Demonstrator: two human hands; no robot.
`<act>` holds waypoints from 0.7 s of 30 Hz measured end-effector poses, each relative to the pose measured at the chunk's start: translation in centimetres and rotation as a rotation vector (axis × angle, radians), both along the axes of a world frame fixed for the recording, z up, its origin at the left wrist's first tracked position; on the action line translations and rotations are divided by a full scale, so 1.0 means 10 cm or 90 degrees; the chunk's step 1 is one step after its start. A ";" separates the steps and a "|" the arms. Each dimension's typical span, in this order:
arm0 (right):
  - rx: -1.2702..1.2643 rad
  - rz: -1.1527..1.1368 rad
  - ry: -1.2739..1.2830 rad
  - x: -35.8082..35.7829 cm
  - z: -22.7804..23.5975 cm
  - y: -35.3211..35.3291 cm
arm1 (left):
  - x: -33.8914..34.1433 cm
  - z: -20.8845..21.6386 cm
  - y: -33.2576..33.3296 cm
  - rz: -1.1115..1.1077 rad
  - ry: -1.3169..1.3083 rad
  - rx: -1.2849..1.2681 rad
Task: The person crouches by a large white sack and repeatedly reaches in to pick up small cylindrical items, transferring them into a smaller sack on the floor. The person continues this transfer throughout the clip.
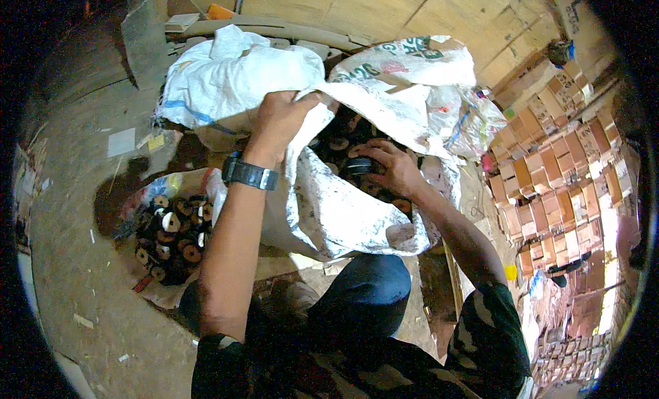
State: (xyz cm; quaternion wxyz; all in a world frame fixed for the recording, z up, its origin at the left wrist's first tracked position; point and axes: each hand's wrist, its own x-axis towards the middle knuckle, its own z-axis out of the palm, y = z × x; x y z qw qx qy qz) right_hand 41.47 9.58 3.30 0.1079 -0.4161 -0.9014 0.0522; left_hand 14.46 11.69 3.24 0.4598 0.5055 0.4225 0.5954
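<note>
An open white woven sack with dark smudges inside its mouth stands in front of my knees. My left hand is closed on the sack's far left rim and lifts it. Inside the mouth, my right hand has its fingers curled round a black, round, ridged piece; its exact kind is unclear. More dark round pieces lie in the shadow beneath it. To the left, a low open bag holds several black and brown discs, some with a hole in the middle.
Two full white sacks stand behind the open one, against a wooden wall. A clear plastic bag is at their right. Many brown cardboard boxes are stacked along the right side. Paper scraps lie on the floor at left.
</note>
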 end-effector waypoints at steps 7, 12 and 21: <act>0.138 0.100 0.331 -0.67 0.67 -0.50 | -0.10 -0.24 0.10 0.009 0.153 0.225; -0.117 0.255 0.391 -1.84 0.82 -0.66 | -0.07 -0.36 0.16 0.014 0.117 0.229; -0.146 0.062 0.382 -1.22 0.80 -0.66 | 0.00 -0.23 0.18 0.032 0.057 0.195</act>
